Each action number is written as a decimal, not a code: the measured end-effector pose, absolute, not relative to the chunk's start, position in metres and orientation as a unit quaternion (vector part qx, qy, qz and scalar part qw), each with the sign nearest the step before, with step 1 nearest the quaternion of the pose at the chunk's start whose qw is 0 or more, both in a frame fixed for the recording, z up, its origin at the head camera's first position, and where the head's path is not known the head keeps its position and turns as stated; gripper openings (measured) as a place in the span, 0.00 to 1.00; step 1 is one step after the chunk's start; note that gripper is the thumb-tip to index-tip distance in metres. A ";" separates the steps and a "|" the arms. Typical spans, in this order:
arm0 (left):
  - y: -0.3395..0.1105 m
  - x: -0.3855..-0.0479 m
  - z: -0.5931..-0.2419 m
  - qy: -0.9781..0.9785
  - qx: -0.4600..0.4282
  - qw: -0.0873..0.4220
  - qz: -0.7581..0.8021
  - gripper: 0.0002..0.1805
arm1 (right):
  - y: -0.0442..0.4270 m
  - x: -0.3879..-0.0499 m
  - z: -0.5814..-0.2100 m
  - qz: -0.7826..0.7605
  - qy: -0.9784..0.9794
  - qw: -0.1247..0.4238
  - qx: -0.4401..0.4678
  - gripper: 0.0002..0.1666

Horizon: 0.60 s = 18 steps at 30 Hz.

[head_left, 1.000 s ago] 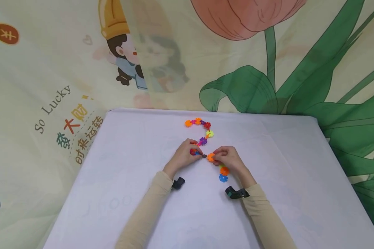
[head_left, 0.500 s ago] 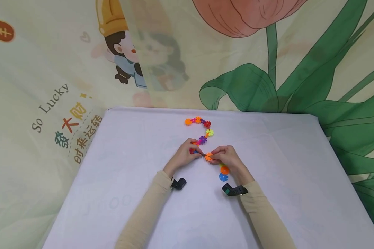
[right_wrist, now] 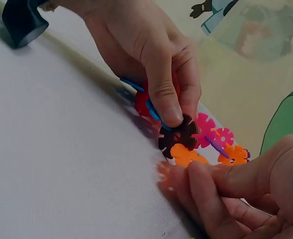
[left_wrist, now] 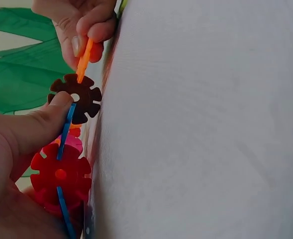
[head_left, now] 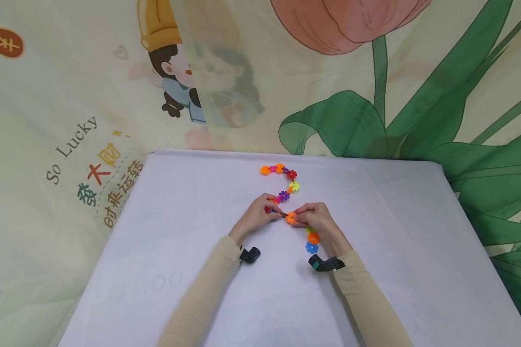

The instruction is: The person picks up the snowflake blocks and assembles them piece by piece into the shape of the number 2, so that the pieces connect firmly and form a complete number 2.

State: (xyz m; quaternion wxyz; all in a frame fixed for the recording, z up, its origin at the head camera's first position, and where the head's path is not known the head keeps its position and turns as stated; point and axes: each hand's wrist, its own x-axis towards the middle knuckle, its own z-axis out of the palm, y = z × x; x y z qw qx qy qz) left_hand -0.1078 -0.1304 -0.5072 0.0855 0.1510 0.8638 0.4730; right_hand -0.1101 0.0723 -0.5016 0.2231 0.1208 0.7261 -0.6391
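My left hand (head_left: 256,216) pinches a dark brown notched plastic disc (left_wrist: 89,102) between thumb and fingers. Joined to that disc is a blue disc (left_wrist: 63,137), seen edge-on, which leads to a red disc (left_wrist: 61,181) under the same hand. From the other side, my right hand (head_left: 320,220) pinches an orange notched disc (head_left: 290,218). In the left wrist view the orange disc's edge meets a notch of the brown one, at a right angle to it. How deep it sits cannot be told. The right hand's fingers partly cover the orange disc.
Beyond my left hand, a curved chain of coloured discs (head_left: 294,186) runs up the white-covered table (head_left: 178,250). A few loose-looking discs, orange (head_left: 313,238) and blue (head_left: 311,247), lie beside my right wrist. A printed cloth (head_left: 243,96) hangs behind the table.
My right hand has shifted slightly left with the orange disc, which now touches the brown disc. My left hand stays almost where it was, keeping its pinch.
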 end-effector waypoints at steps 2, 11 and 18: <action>-0.129 -0.108 -0.508 0.864 0.154 0.088 0.471 0.03 | 0.072 -0.111 -0.502 -0.635 0.730 0.220 0.125 0.10; -0.125 -0.108 -0.506 0.879 0.161 0.090 0.440 0.03 | 0.081 -0.112 -0.491 -0.586 0.770 0.233 0.097 0.10; -0.125 -0.103 -0.503 0.897 0.166 0.083 0.401 0.03 | 0.116 -0.103 -0.486 -0.398 0.894 0.190 -0.074 0.13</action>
